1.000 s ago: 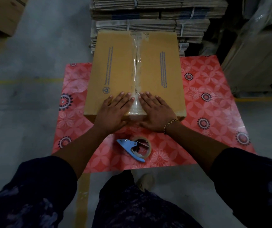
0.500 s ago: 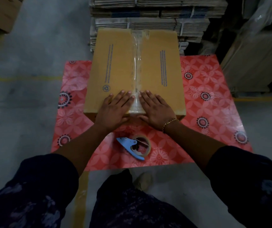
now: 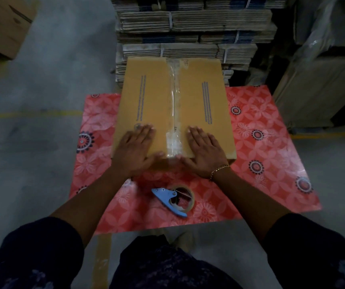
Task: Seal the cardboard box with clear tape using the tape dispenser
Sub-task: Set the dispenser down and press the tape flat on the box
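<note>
A brown cardboard box (image 3: pixel 155 97) stands on a red flowered mat (image 3: pixel 257 155). Clear tape (image 3: pixel 174 113) runs along its centre seam from the far edge to the near edge. My left hand (image 3: pixel 135 151) lies flat on the box's near left part, fingers spread, thumb at the front edge. My right hand (image 3: pixel 206 152), with a gold bracelet at the wrist, lies flat on the near right part. Both are a hand's width away from the tape. The blue tape dispenser (image 3: pixel 172 199) with its roll lies on the mat just in front of the box, between my forearms.
Bundled stacks of flat cardboard (image 3: pixel 188 28) rise directly behind the box. A wrapped pallet load (image 3: pixel 321 80) stands at the right, another carton (image 3: pixel 2 21) at the far left. Grey concrete floor (image 3: pixel 27 147) with yellow lines surrounds the mat.
Both hands have slid outward from the taped seam, left hand to the left and right hand to the right. The box and dispenser have not moved.
</note>
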A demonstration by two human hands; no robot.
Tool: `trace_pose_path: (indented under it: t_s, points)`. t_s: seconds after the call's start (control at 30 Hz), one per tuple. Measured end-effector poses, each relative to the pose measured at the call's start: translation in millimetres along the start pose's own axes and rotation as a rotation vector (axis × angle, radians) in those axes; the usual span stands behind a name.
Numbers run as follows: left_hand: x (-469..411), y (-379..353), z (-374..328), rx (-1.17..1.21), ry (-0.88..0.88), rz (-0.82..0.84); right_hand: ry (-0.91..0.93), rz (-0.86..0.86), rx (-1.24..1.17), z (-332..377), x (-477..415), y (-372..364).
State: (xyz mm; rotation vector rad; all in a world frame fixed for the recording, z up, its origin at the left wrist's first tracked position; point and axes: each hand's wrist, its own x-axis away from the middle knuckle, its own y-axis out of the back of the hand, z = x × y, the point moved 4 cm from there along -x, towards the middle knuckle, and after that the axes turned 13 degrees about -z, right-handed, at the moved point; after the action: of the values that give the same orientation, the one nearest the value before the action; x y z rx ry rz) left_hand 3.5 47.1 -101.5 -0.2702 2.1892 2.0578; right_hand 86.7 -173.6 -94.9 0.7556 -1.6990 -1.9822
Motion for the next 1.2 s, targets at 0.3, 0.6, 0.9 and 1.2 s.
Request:
trace_pose_path:
  t_s: [0.3,0.6,0.9,1.2]
  points:
    - [21,-11,62,0.592,0.864,-0.101,-0.922,-0.104,-0.703,-98,19,-1]
    - [27,4,83,0.674,1.027,-0.221,-0.870,-0.101,-0.918,-80,2,-10]
    - [74,29,169,0.568,1.071,-0.282,-0.743,-0.063,-0.955,8,-42,-23]
    - [66,33,156,0.189,0.716,-0.324,-0.956,0.049,-1.061,6,-14,-25]
